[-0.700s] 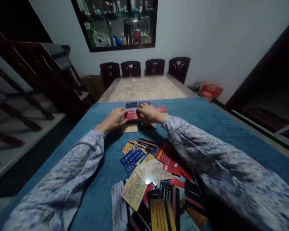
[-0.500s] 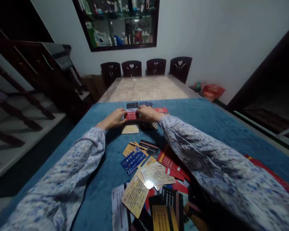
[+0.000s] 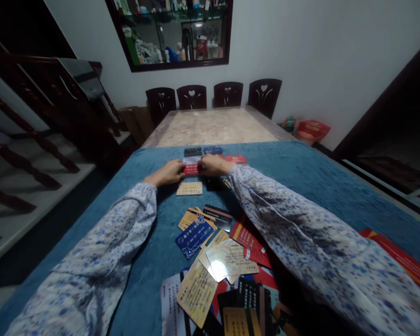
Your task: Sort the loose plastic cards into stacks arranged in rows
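Both my hands reach far out over a blue cloth (image 3: 301, 186) and meet at a red card (image 3: 192, 169). My left hand (image 3: 168, 172) pinches its left end, and my right hand (image 3: 213, 164) grips its right end, fingers curled. Around it lie laid-out cards: a dark card (image 3: 192, 151), a blue card (image 3: 213, 150), another red card (image 3: 236, 159) and a beige card (image 3: 189, 188). Closer to me sits a loose pile of several cards (image 3: 217, 261), yellow, blue, red and black.
A marble table top (image 3: 213, 127) continues beyond the cloth, with several dark chairs (image 3: 227, 94) at its far end. A wooden stair rail (image 3: 38, 93) runs along the left. Red packets (image 3: 402, 259) lie at the cloth's right edge. A glass cabinet (image 3: 175, 32) hangs on the wall.
My hands have stayed on the red card, drawing slightly closer together. The view has shifted a little, showing more of the red packets at right.
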A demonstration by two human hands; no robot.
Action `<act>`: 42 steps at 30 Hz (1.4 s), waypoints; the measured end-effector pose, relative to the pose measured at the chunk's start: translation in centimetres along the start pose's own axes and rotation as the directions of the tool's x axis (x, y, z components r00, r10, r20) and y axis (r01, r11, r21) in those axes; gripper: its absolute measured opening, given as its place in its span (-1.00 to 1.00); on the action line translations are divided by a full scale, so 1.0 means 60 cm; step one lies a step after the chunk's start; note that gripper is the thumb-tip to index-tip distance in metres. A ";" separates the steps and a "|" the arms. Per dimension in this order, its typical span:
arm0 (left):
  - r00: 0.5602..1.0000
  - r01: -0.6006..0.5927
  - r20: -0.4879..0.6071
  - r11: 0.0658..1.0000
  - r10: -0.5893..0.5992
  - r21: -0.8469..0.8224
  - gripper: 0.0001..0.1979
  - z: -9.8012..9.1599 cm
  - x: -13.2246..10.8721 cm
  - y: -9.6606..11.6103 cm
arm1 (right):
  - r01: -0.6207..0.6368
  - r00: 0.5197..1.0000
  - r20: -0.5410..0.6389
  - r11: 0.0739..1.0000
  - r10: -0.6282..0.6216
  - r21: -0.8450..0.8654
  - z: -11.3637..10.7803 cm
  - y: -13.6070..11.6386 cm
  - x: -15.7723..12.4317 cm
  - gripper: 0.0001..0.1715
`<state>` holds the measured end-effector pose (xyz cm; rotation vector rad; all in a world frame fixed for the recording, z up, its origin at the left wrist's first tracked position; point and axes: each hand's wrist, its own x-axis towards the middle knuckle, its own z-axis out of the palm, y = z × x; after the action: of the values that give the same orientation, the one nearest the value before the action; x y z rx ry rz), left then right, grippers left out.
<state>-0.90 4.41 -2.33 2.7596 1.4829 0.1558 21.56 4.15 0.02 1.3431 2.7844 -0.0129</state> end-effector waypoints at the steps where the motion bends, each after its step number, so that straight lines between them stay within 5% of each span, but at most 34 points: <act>1: 1.000 0.001 0.004 1.000 -0.001 -0.002 -0.67 0.001 0.000 0.000 | 0.000 1.000 0.001 1.000 0.000 0.001 0.000 0.000 0.001 -0.61; 27: 0.991 0.123 0.046 0.992 -0.123 -0.008 -0.69 0.003 0.004 0.015 | -0.041 0.998 0.050 0.999 0.043 -0.029 -0.003 -0.008 0.011 -0.56; 42: 0.995 0.100 -0.009 0.995 -0.100 -0.016 -0.59 0.010 -0.015 0.016 | 0.026 0.998 -0.056 0.993 -0.033 -0.115 0.001 -0.015 -0.010 -0.43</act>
<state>-0.54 3.12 -2.95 2.6694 1.6109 0.1797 21.22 3.13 -0.01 1.2957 2.8038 0.1844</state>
